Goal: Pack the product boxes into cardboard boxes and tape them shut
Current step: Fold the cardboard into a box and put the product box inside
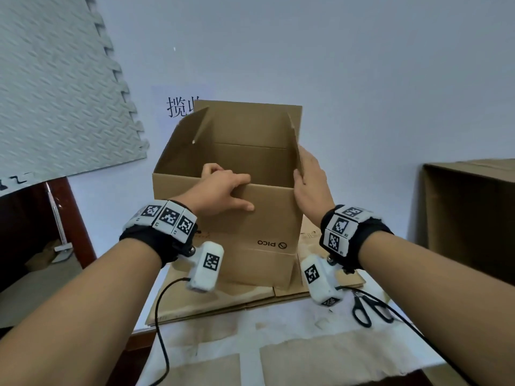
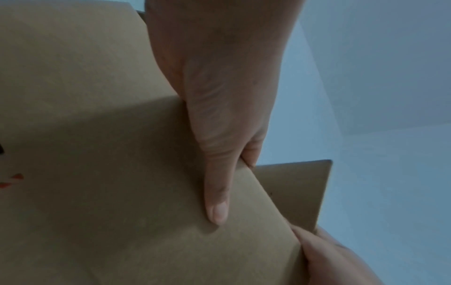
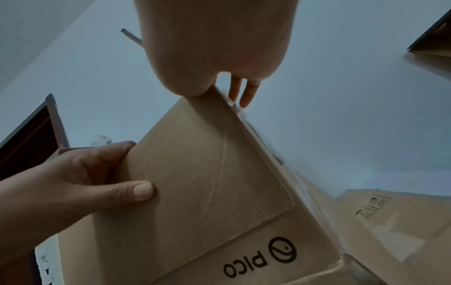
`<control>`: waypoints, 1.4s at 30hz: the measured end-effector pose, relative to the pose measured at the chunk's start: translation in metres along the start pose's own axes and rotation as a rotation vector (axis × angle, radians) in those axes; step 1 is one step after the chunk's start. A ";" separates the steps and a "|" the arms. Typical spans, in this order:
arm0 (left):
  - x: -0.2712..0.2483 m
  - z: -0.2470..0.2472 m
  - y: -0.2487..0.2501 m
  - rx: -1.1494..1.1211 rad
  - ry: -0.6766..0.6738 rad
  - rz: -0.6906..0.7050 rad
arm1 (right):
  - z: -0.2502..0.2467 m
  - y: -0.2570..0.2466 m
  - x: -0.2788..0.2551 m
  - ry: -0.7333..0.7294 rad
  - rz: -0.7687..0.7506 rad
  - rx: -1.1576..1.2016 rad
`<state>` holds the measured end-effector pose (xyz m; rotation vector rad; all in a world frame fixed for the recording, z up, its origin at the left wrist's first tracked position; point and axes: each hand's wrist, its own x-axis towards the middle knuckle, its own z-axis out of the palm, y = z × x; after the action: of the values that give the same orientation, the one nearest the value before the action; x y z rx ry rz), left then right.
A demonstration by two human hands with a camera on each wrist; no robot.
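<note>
An open brown cardboard box [image 1: 250,224] marked PICO upside down stands on flattened cardboard in the middle of the table. Its far and side flaps stand up, and the near flap is folded down against the front wall [image 3: 207,173]. My left hand [image 1: 223,188] grips the near rim, with the thumb [image 2: 217,202] on the outer face and the fingers curled over into the box. My right hand [image 1: 312,185] lies flat against the front right corner, with straight fingers [image 3: 241,92] along the right wall. I see nothing inside the box, and no product boxes are in view.
Black scissors [image 1: 367,307] lie on the table near my right wrist. Flattened cardboard sheets [image 1: 223,299] lie under the box. A larger cardboard box [image 1: 468,213] stands at the right. The wall is right behind the box, and the table's edge drops off at the left.
</note>
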<state>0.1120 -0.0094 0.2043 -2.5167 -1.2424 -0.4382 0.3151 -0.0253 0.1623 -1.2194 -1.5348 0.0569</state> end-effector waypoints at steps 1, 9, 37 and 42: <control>0.001 -0.002 0.001 0.012 -0.003 0.001 | -0.002 -0.001 -0.001 -0.002 0.019 -0.027; -0.011 0.024 0.016 -0.189 -0.084 -0.088 | -0.008 0.003 -0.009 -0.189 0.118 -0.158; 0.006 0.037 0.000 -0.222 -0.062 -0.135 | 0.006 0.012 0.015 -0.383 0.122 -0.336; 0.008 0.034 -0.006 -0.280 -0.159 -0.167 | 0.013 0.010 0.022 -0.507 0.133 -0.506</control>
<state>0.1167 0.0137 0.1772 -2.7343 -1.5570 -0.4880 0.3150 0.0021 0.1665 -1.8074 -1.9748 0.0717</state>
